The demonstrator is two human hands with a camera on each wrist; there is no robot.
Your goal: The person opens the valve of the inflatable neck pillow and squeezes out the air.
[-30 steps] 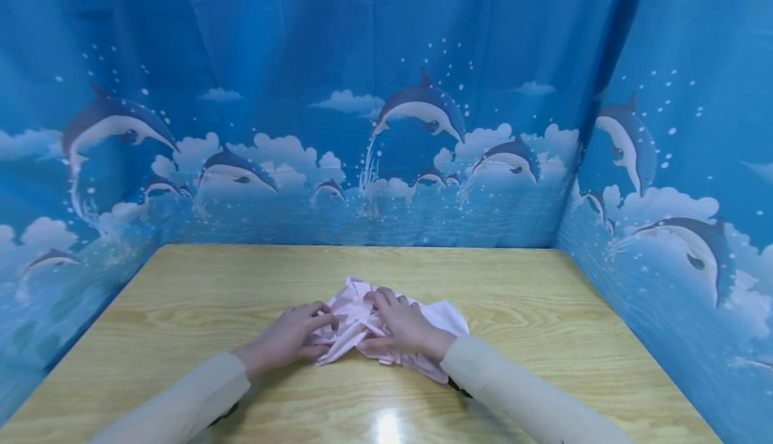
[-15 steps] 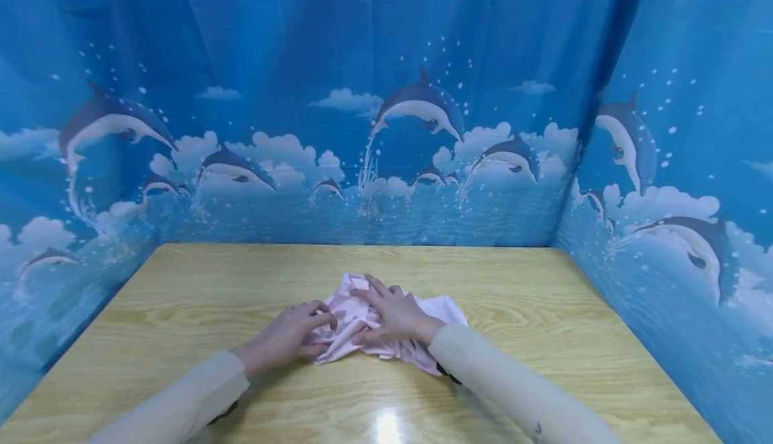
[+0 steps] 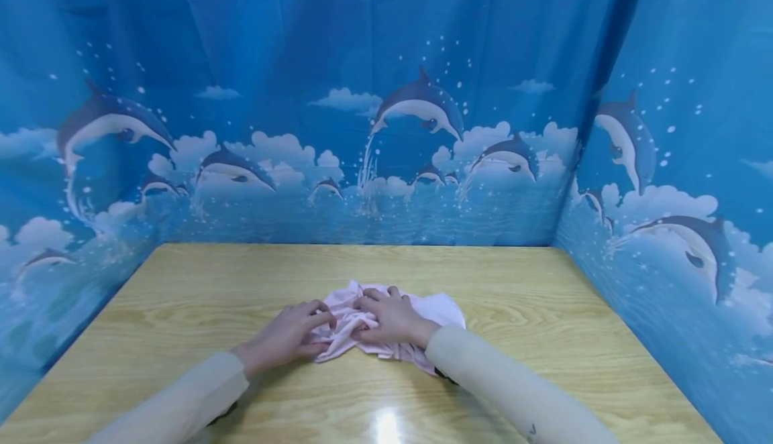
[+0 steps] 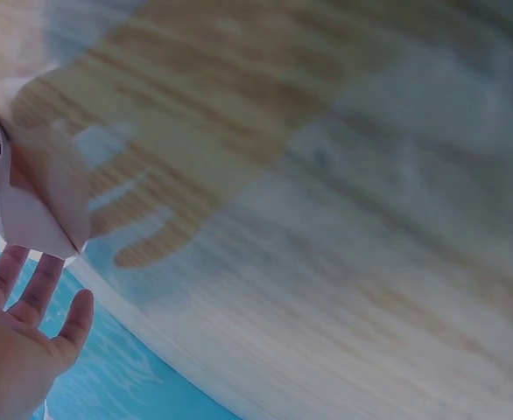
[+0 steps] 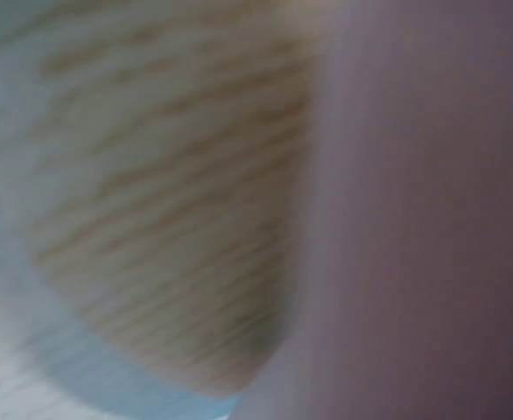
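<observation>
A pale pink cloth (image 3: 442, 309) lies crumpled in the middle of the wooden table, bunched into folds between both hands. At its left end my left hand (image 3: 285, 338) holds the edge between thumb and bent fingers. My right hand (image 3: 394, 318) lies over the middle of the cloth, fingers and thumb curled into the folds. In the left wrist view the cloth (image 4: 36, 223) hangs at the fingertips of the left hand (image 4: 22, 350). A blurred stretch of the cloth (image 5: 427, 219) fills the right side of the right wrist view.
The glossy wood-grain table (image 3: 199, 283) reflects a bright light near its front. Blue curtains (image 3: 338, 48) printed with dolphins enclose it at the back and sides. Light sleeves (image 3: 501, 377) cover both forearms.
My right hand reached forward with fingers spread, then curled them and drew back slightly, gathering the cloth. The cloth's right end shifted a little left. My left hand stayed in place.
</observation>
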